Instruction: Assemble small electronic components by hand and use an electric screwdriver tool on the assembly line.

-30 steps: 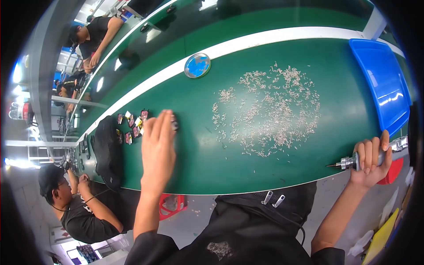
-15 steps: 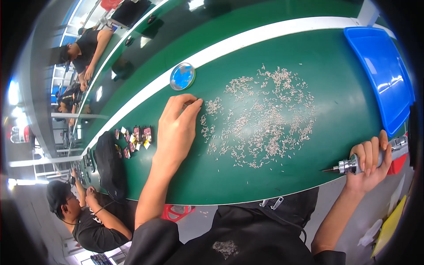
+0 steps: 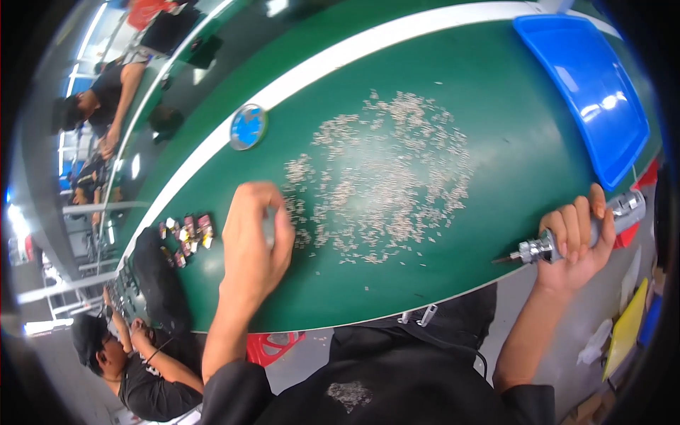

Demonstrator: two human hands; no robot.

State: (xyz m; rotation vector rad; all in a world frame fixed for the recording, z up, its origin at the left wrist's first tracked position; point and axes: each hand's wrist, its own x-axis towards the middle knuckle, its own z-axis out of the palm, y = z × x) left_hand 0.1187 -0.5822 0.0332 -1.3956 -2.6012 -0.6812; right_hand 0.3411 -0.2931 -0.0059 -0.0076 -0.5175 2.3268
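Observation:
A wide scatter of small, slender silvery pieces (image 3: 397, 177), too small to tell their kind, lies on the green tabletop (image 3: 510, 113). At its left edge is my left hand (image 3: 253, 237), its fingers bent and the thumb brought up to the index finger. Whether a piece is between those tips I cannot make out. My right hand (image 3: 577, 237) wraps round a grey and silver powered screwdriver (image 3: 542, 249) over the table's near right edge. Its thin bit points left, clear of the scattered pieces.
A round dish with blue contents (image 3: 248, 127) stands by the white strip. Small dark packets (image 3: 188, 237) and a black bag (image 3: 157, 276) lie at left. A blue tray (image 3: 584, 92) sits at the far right. Other people work along the left.
My left hand has come nearer to me along the scatter's left edge, its fingers more bent. The right hand still holds the screwdriver. The whole view has shifted slightly.

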